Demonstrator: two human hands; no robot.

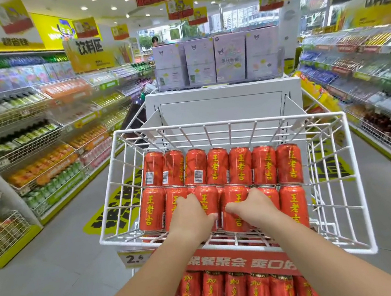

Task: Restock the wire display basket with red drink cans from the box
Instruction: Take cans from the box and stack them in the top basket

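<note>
Two hands: left hand [190, 219] and right hand [252, 208], lower centre, laid over front-row red cans [151, 210].
Fingers: curled over the cans, apparently gripping them; tips hidden.
Basket: wire basket [228, 120], centre, holds two rows.

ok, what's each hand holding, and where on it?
The left hand grips a red can, the right hand a second red can, each round its lower body, inside the wire basket.
</note>
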